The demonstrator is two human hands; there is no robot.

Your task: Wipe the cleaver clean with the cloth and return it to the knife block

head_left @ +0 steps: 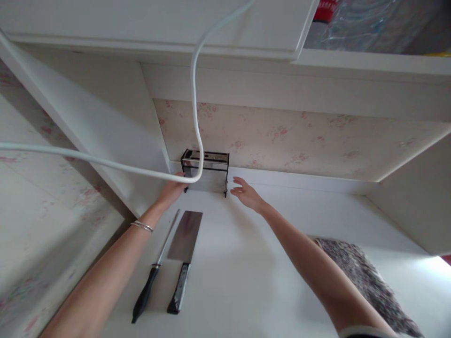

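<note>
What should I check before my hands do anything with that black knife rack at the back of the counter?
1. Left hand on the knife rack: ok, it touches the rack's left end.
2. Right hand on the rack: not ok, open and just short of the right end.
3. White cable clear of the rack: not ok, it loops across the front.
4. Cleaver clear of both hands: ok, flat on the counter nearer you.
5. Sharpening steel clear: ok, beside the cleaver.
6. Rack slots empty: cannot tell.
</note>
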